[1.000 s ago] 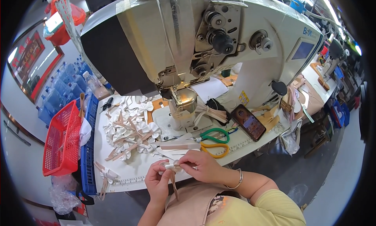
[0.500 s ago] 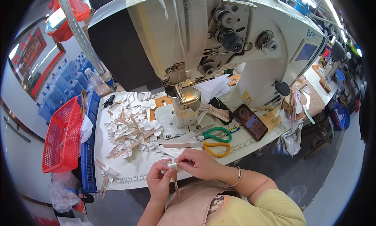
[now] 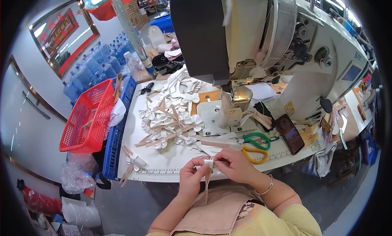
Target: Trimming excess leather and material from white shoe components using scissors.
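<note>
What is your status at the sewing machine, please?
Left hand pinching white piece; right hand at its edge. Beige strip hanging below. Scissors close by.

The red perforated basket [image 3: 99, 127] has a blue crate [image 3: 112, 160] at its right, water jugs [image 3: 87, 74] behind, crumpled plastic [image 3: 77, 176] below.

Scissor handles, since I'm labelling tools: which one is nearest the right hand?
The yellow handle, beside the right hand; the green handle lies farther off.

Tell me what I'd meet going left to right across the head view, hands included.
Red basket, white-and-tan piece lying apart, left hand, held white piece, right hand, phone, sewing machine's small screen.
</note>
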Demonstrator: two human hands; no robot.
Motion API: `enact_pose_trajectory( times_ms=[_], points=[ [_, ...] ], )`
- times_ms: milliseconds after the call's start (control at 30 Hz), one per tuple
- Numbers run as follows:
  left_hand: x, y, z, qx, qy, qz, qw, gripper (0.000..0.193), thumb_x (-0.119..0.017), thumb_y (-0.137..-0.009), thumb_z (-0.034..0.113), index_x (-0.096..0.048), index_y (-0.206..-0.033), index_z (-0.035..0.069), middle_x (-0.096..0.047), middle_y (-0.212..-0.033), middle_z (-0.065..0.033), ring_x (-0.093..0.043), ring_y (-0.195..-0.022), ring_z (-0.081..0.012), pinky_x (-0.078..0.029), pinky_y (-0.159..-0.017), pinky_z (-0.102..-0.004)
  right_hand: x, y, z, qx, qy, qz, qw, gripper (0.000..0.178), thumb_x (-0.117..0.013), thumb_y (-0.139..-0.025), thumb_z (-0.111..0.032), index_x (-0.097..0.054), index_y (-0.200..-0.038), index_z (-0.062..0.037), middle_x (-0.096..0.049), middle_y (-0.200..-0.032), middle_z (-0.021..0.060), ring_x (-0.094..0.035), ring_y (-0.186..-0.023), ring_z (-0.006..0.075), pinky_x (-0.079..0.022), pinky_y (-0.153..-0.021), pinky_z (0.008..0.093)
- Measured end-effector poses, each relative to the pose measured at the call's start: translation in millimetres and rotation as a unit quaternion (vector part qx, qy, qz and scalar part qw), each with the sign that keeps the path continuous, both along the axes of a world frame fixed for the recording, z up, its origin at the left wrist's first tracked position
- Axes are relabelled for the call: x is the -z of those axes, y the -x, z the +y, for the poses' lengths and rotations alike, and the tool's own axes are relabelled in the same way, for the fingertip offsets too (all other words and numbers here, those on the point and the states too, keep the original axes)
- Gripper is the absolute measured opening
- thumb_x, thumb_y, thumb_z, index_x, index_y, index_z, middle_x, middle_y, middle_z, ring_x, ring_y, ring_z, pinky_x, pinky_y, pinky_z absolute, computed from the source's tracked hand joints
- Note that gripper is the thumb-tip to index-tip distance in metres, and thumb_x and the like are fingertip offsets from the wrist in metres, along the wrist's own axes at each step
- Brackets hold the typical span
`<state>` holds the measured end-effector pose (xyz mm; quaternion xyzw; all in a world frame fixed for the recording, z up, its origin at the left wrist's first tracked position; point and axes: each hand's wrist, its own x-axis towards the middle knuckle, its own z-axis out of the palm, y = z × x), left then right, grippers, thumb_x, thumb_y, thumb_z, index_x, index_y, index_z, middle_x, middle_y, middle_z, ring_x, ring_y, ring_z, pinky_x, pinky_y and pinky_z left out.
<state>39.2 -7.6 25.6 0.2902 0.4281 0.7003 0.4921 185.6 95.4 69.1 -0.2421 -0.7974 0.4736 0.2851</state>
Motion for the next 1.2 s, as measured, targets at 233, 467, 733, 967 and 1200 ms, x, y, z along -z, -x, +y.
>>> enact_pose_trajectory(
  times_ms=[233, 467, 733, 967, 1200],
  points=[
    [-1, 0, 4, -0.030, 0.015, -0.080, 0.996, 0.008, -0.060, -0.086, 0.003, -0.057, -0.092, 0.000, -0.057, -0.113, -0.0114, -0.058, -0.089, -0.0148, -0.051, -0.076, -0.0282, 0, -2, 0, 0.002, 0.079, 0.026, 0.997, 0.008, -0.062, -0.082, -0.008, -0.061, -0.086, -0.0005, -0.055, -0.070, -0.0003, -0.046, -0.058, 0.0037, -0.039, -0.051, 0.0207],
    [-1, -2, 2, -0.048, -0.018, 0.103, 0.993, 0.010, -0.063, -0.082, -0.001, -0.060, -0.091, 0.000, -0.059, -0.109, -0.0115, -0.055, -0.097, -0.0157, -0.047, -0.083, -0.0268, 3, 5, 0, 0.014, -0.057, 0.001, 0.998, 0.009, -0.063, -0.079, -0.005, -0.061, -0.088, -0.0010, -0.059, -0.070, 0.0060, -0.056, -0.059, 0.0108, -0.043, -0.053, 0.0236],
    [1, 8, -2, 0.015, 0.044, 0.134, 0.990, 0.015, -0.067, -0.078, -0.004, -0.061, -0.091, 0.001, -0.063, -0.098, -0.0076, -0.057, -0.086, -0.0105, -0.048, -0.075, -0.0222, -6, -6, 17, -0.061, 0.094, -0.060, 0.992, 0.015, -0.069, -0.077, -0.008, -0.062, -0.089, -0.0025, -0.066, -0.075, 0.0087, -0.063, -0.067, 0.0146, -0.049, -0.061, 0.0260],
    [-5, 7, -2, -0.013, 0.053, 0.211, 0.976, 0.023, -0.073, -0.074, 0.000, -0.064, -0.095, 0.003, -0.060, -0.085, 0.0009, -0.050, -0.068, -0.0015, -0.041, -0.055, -0.0169, 0, -1, 21, -0.131, 0.105, -0.042, 0.985, 0.020, -0.071, -0.075, -0.008, -0.063, -0.093, -0.0021, -0.067, -0.076, 0.0053, -0.061, -0.065, 0.0093, -0.049, -0.062, 0.0235],
    [-5, 12, -1, -0.006, 0.012, 0.255, 0.967, 0.026, -0.071, -0.076, 0.000, -0.066, -0.101, 0.002, -0.064, -0.092, -0.0028, -0.055, -0.067, -0.0039, -0.046, -0.058, -0.0186, 6, 2, 17, -0.110, 0.151, -0.020, 0.982, 0.018, -0.071, -0.077, -0.003, -0.064, -0.093, -0.0005, -0.063, -0.072, 0.0023, -0.057, -0.065, 0.0062, -0.046, -0.057, 0.0206]
  ],
)
